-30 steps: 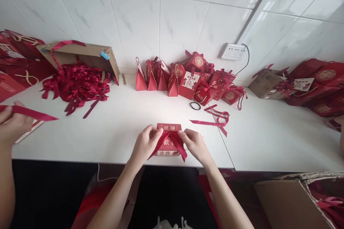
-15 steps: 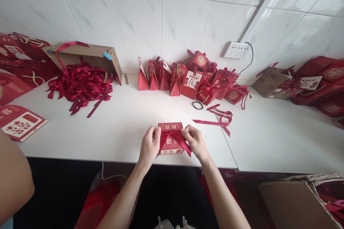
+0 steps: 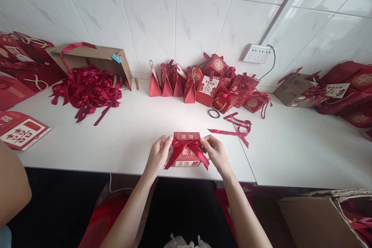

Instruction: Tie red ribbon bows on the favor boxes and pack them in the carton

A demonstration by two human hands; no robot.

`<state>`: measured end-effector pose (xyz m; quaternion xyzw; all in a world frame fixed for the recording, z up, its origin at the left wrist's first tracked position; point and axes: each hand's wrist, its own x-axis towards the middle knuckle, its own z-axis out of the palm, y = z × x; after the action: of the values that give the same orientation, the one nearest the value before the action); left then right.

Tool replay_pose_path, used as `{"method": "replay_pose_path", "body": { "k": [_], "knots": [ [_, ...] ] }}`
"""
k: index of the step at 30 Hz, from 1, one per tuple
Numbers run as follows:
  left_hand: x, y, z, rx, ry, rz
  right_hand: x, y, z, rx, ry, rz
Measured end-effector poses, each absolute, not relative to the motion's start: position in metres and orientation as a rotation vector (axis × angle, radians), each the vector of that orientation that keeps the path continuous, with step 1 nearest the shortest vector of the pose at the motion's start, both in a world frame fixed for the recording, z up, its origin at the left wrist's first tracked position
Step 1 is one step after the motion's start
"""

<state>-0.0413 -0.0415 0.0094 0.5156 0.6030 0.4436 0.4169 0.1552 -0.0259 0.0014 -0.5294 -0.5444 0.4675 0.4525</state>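
Locate the red box (image 3: 187, 157) at the lower centre of the frame, on the white surface (image 3: 130, 139) and near its front edge. A ribbon bow (image 3: 183, 145) lies across the box, its two tails spread down and outward. The left hand (image 3: 157, 154) and right hand (image 3: 217, 154) flank it. The fingers of each hand are bent inward, thumb toward forefinger, at the outer ends of the loops; whether they pinch ribbon or press the box sides cannot be told.

Hazards, by judgement:
- Unequal pull: one loop lengthens and the bow sits lopsided.
- Slick ribbon: the knot may slacken if a tail is drawn instead of a loop.
- Excess inward pressure: the folded walls may dent.
- Pull toward the body: the box may slide to the front edge.

Materials: the box appears to be printed card, with flat faces, crisp folds and pale characters. The ribbon has a satin sheen and soft creases. The ribbon pile (image 3: 90, 89) at the left is a tangle of the same glossy red. The loose ribbon (image 3: 223, 132), right of centre, lies partly curled near a smooth black ring (image 3: 214, 117).
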Motion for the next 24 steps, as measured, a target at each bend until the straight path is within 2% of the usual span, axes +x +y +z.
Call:
{"method": "replay_pose_path", "body": {
  "k": [3,6,9,12,21,24],
  "knots": [
    [-0.047,-0.044,0.014,1.309,1.612,1.146,0.157,-0.035,0.010,-1.365,-1.437,0.722],
    [-0.047,-0.051,0.019,1.353,1.632,0.989,0.149,-0.046,0.022,-1.166,-1.737,0.430],
    [-0.046,-0.058,0.021,1.354,1.589,0.829,0.137,-0.052,0.028,-0.981,-2.002,0.344],
    [-0.049,-0.062,0.019,1.340,1.537,0.793,0.131,-0.049,0.026,-0.996,-2.152,0.289],
    [-0.059,-0.075,0.020,1.345,1.303,0.736,0.134,-0.045,0.005,-0.985,-2.299,0.140],
    [-0.079,-0.079,0.025,1.487,1.334,0.516,0.139,-0.048,0.004,-1.010,-2.373,0.059]
  ]
}}
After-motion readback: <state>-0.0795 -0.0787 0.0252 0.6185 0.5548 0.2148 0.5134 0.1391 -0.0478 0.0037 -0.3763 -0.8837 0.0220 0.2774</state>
